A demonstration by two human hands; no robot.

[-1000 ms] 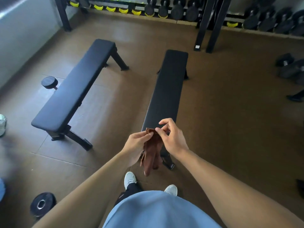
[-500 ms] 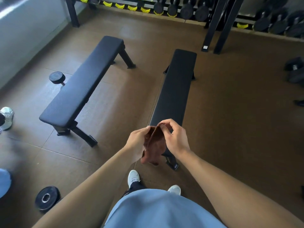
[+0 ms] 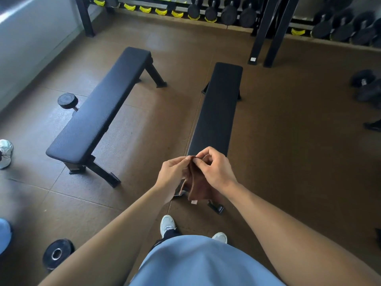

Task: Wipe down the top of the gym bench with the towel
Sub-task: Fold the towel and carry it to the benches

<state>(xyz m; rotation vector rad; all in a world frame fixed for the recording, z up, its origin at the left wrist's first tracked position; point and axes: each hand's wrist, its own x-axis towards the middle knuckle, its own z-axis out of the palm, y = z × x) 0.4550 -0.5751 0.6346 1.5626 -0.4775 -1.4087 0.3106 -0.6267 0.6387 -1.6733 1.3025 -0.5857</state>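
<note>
A long black gym bench (image 3: 216,108) runs straight away from me on the brown floor. Its near end is hidden behind my hands. A small brown towel (image 3: 198,186) hangs folded in the air just above that near end. My left hand (image 3: 173,174) pinches the towel's top edge from the left. My right hand (image 3: 216,170) pinches the same edge from the right, thumb and forefinger together. The towel does not touch the bench top.
A second black bench (image 3: 99,112) stands angled to the left. A dumbbell (image 3: 67,101) lies behind it and a weight plate (image 3: 57,253) lies at lower left. Dumbbell racks (image 3: 222,11) line the far wall, rack posts (image 3: 270,32) beyond the bench. Loose dumbbells (image 3: 367,85) sit right.
The towel has been gathered shorter between my two hands, and both hands stayed over the bench's near end. The camera view shifted slightly, so the benches sit further right in frame.
</note>
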